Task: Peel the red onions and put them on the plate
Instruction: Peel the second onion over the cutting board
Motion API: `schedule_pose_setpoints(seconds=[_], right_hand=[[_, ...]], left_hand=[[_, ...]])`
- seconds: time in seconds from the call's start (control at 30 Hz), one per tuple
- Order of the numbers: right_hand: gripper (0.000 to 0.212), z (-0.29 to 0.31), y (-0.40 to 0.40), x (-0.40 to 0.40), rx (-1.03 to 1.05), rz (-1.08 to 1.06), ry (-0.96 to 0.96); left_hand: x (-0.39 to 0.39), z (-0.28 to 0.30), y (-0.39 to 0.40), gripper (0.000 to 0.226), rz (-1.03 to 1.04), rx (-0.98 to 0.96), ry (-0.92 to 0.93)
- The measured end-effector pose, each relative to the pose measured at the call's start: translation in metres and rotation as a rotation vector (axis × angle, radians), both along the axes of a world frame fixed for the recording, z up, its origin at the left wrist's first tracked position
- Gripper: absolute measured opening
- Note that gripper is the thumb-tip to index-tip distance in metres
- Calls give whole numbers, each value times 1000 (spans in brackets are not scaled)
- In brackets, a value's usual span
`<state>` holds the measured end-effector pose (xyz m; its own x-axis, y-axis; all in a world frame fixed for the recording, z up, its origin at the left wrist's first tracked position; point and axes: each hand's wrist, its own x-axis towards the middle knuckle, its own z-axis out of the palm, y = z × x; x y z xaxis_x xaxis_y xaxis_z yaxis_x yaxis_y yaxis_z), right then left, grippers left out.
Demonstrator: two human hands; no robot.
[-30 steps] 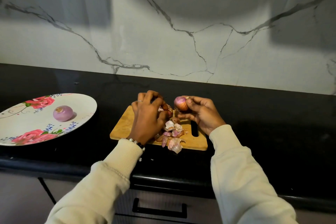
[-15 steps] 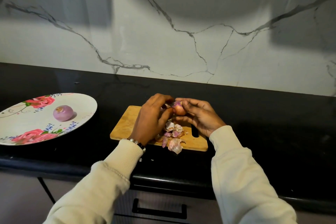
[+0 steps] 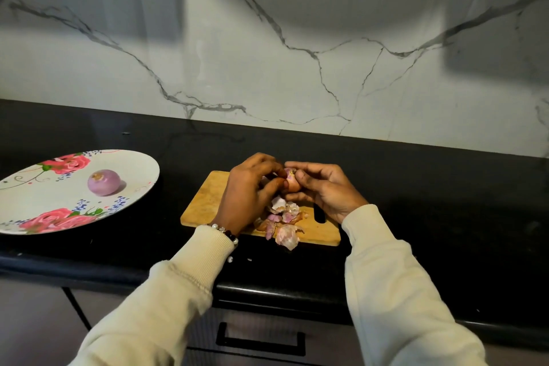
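A home kitchen: black stone counter [image 3: 416, 193], marble-look backsplash [image 3: 297, 53], wooden cutting board [image 3: 208, 202].

I see both forearms in cream sleeves reaching forward, hands meeting fingertip to fingertip. Left hand [image 3: 249, 190]: palm down, fingers curled, thumb and fingertips pinching at the onion [image 3: 292, 183] between the hands. Right hand [image 3: 322, 187]: fingers and thumb wrapped round it. Beaded bracelet at my left wrist.

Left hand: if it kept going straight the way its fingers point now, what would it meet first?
The left hand points right, toward the onion that its fingertips already pinch. Just beyond that sits the right hand gripping the same onion. So the onion comes first, then probably the other hand's fingers.
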<state>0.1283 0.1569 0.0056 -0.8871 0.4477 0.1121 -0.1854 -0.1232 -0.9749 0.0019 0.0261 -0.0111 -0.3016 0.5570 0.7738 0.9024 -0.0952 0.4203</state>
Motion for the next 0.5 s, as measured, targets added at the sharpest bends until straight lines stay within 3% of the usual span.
schedule_pose_setpoints(seconds=[0.5], right_hand=[[23,-1,-1,1,42,-7,7]], left_hand=[[5,-1,2,8,-3,-127,23]])
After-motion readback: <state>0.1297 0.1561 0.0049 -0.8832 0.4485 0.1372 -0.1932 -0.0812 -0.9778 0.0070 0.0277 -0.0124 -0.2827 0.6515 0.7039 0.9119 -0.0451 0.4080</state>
